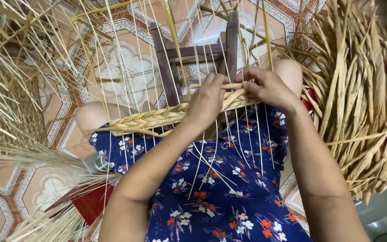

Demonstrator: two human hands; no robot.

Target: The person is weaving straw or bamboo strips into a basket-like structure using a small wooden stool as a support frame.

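Both of my hands work at the same spot on a braided straw band (157,117) that lies across my lap, over my blue flowered dress (220,197). My left hand (208,101) curls over the braid, fingers closed around its thick plaited end. My right hand (268,87) sits just beside it, fingertips pinched on a flat straw strand (211,85) that runs across to my left fingers. Thin pale upright strands (135,58) rise past my knuckles and fan away from me. Beyond my fingers stands a dark wooden stool (193,51) on the patterned tile floor (126,67). To the outside of my right hand is a heap of loose dried straw (359,89).
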